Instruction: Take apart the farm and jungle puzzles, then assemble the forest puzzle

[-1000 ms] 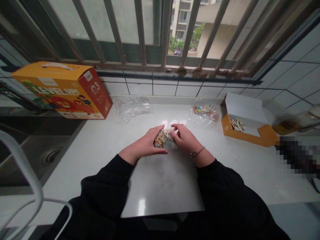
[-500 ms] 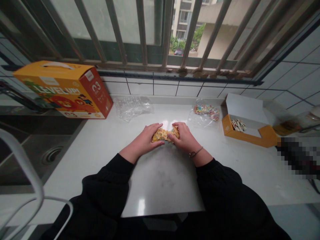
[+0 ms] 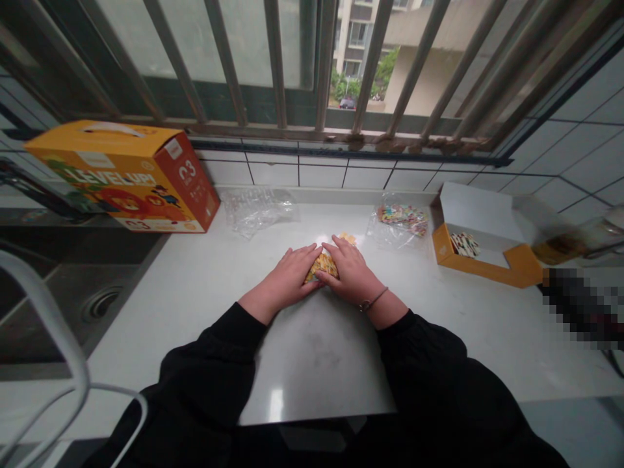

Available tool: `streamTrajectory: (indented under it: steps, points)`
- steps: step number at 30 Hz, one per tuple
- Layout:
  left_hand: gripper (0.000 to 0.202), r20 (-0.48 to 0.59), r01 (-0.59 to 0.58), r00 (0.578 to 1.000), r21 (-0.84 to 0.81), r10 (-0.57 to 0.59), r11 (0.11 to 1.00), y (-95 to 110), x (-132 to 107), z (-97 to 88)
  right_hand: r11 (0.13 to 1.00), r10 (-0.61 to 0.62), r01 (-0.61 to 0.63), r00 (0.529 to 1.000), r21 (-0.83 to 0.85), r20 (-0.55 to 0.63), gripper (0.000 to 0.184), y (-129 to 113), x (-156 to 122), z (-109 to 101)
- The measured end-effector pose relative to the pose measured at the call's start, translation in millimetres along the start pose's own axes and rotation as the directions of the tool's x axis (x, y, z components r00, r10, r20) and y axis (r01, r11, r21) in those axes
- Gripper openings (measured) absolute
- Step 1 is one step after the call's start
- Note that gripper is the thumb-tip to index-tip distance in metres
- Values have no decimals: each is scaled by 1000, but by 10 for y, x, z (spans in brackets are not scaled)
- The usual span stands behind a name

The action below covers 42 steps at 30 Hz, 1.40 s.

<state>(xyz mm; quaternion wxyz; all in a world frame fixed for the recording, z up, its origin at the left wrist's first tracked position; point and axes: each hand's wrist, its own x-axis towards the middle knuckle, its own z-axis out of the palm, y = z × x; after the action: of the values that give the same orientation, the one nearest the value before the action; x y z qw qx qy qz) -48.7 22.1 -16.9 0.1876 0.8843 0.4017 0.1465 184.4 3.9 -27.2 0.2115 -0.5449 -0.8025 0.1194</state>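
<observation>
A small heap of yellow puzzle pieces point(image 3: 323, 265) is gathered between my two hands on the white countertop point(image 3: 316, 351). My left hand point(image 3: 292, 274) curls round the heap from the left, its thumb along the near side. From the right, my right hand point(image 3: 347, 268) presses in, with its thumb across the front of the heap. The fingertips of both hands nearly meet at the far side. A few loose yellow pieces point(image 3: 348, 238) lie just beyond my right fingers. My palms hide part of the heap.
An orange "LEVEL UP!" box point(image 3: 141, 182) stands at the back left beside the sink point(image 3: 97, 305). Crumpled clear plastic point(image 3: 260, 209) and a bag of colourful pieces point(image 3: 402, 220) lie along the back. An open orange-and-white box point(image 3: 482, 257) holding pieces sits right. A white tubular stand point(image 3: 63, 338) rises at left.
My hands have drawn closer together, squeezing the yellow pieces into a tighter heap. My right hand has shifted left, and a few loose pieces now show behind it.
</observation>
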Motion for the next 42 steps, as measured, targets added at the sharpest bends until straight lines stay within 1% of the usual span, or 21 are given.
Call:
streamTrajectory:
  steps: [2, 4, 5, 7, 9, 11, 12, 15, 17, 19, 23, 25, 28, 30, 33, 36, 39, 42]
  points:
    - [83, -8, 3, 1000, -8, -3, 1000, -33, -7, -16, 1000, -11, 12, 1000, 18, -28, 92, 33, -6, -8]
    - [100, -36, 7, 999, -16, -8, 1000, -87, -19, -47, 999, -6, 10, 996, 39, -89, 95, 86, -3, -21]
    - [110, -56, 10, 998, -20, -11, 1000, -119, -27, -66, 999, 10, -4, 992, 46, -127, 92, 122, 3, -27]
    - [125, -93, 20, 995, -22, -22, 1000, -181, -44, -103, 997, 66, -56, 979, 57, -194, 81, 204, 19, -34]
    - [129, -105, 32, 994, -22, -34, 999, -224, -59, -128, 991, 126, -113, 967, 70, -219, 67, 288, 34, -34]
    - [127, -91, 31, 995, -18, -33, 999, -234, -70, -136, 988, 151, -139, 967, 73, -203, 55, 354, 45, -39]
    - [124, -80, 26, 996, -16, -28, 1000, -228, -73, -135, 989, 144, -133, 972, 67, -187, 51, 379, 50, -49]
    - [112, -53, 16, 998, -10, -17, 1000, -192, -75, -122, 996, 85, -81, 985, 28, -153, 45, 430, 62, -109]
    - [105, -47, 21, 999, -6, -21, 1000, -174, -72, -112, 997, 82, -82, 984, 6, -161, 41, 456, 71, -156]
    - [101, -38, 27, 999, -2, -27, 1000, -166, -67, -101, 992, 120, -123, 973, -6, -198, 32, 481, 81, -188]
    - [102, -23, 54, 998, 1, -54, 999, -157, -60, -87, 975, 206, -222, 927, -16, -313, 14, 522, 102, -193]
    - [102, -19, 61, 998, -7, -61, 998, -152, -59, -88, 962, 254, -271, 911, -9, -326, 17, 544, 112, -186]
    - [103, -10, 60, 998, -11, -60, 998, -151, -54, -92, 941, 328, -336, 896, 25, -299, 25, 586, 127, -184]
    - [102, -12, 55, 998, -11, -55, 998, -159, -49, -89, 934, 355, -352, 886, 66, -297, 31, 612, 138, -186]
    - [101, -20, 42, 999, -17, -43, 999, -180, -44, -72, 943, 333, -307, 886, 131, -323, 40, 626, 153, -190]
    - [100, -34, 40, 999, -25, -41, 999, -198, -42, -53, 938, 319, -238, 877, 251, -360, 37, 615, 159, -204]
    - [99, -33, 42, 999, -26, -43, 999, -201, -41, -45, 872, 402, -216, 827, 439, -393, 35, 610, 160, -224]
    - [100, -25, 53, 998, -20, -53, 998, -185, -41, -53, 760, 499, -199, 788, 619, -360, 42, 616, 167, -235]
